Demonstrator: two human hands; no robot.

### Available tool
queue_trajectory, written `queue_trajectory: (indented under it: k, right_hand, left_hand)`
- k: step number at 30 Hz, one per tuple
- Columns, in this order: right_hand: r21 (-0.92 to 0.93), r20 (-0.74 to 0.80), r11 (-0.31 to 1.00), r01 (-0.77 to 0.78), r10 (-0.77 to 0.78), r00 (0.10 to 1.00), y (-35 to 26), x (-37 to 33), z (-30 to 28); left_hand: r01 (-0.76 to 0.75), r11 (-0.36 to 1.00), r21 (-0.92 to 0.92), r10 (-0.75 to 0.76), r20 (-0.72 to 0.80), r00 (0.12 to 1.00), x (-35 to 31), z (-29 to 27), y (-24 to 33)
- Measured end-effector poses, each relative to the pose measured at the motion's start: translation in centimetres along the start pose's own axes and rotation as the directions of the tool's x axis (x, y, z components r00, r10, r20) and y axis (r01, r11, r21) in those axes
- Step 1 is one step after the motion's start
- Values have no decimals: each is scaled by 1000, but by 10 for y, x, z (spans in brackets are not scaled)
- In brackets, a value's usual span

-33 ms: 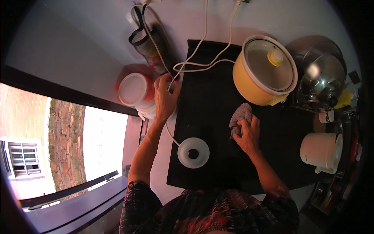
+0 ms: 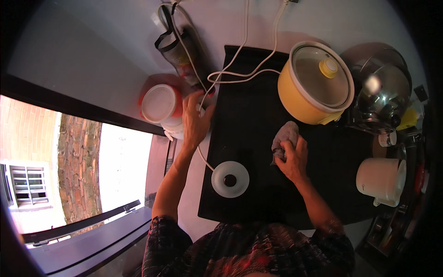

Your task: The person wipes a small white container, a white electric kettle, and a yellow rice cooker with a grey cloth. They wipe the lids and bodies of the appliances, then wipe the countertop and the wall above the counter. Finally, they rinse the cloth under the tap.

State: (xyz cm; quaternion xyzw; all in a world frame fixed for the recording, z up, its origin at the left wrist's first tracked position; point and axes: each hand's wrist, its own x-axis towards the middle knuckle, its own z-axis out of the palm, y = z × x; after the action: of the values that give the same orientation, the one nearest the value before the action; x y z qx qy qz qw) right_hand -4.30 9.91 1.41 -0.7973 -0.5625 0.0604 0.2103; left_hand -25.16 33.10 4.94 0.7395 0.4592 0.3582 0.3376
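Note:
My right hand [image 2: 293, 159] is closed around a bunched grey cloth [image 2: 287, 135], which rests against the black stovetop-like surface [image 2: 258, 194]. At the left edge of that surface my left hand [image 2: 196, 121] is raised over a thin white cord [image 2: 206, 161], thumb and fingers apart. The cord passes behind this hand and runs down to a round white disc [image 2: 240, 180] with a dark centre. Beside my left hand are a red tub with a white lid [image 2: 158, 103] and a white container under it, partly hidden.
At the back right stands a yellow electric pot [image 2: 295, 99] with a glass lid. Right of it is a shiny metal kettle [image 2: 380, 94], with a white mug-like container [image 2: 379, 179] nearer me. A mesh-topped bag [image 2: 177, 53] leans at the back left. A window [image 2: 30, 184] is at far left.
My left hand has drawn back very slightly toward me from the cord. The right hand and cloth hold the same place, and the whole view has shifted a little.

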Motion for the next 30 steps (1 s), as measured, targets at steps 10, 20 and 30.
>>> queue_trajectory:
  k: [10,20,30]
  right_hand:
    - [311,89,820,481,-529,844,-91,97,80]
    - [227,130,895,385,-419,899,-13,34,26]
    - [-13,-231,842,-540,523,821,138,-48,-51]
  left_hand:
    - [-152,924,351,-1,399,917,-186,-35,50]
    - [-91,871,482,-73,310,948,-207,7,38]
    - [-175,870,460,9,340,940,-203,6,33]
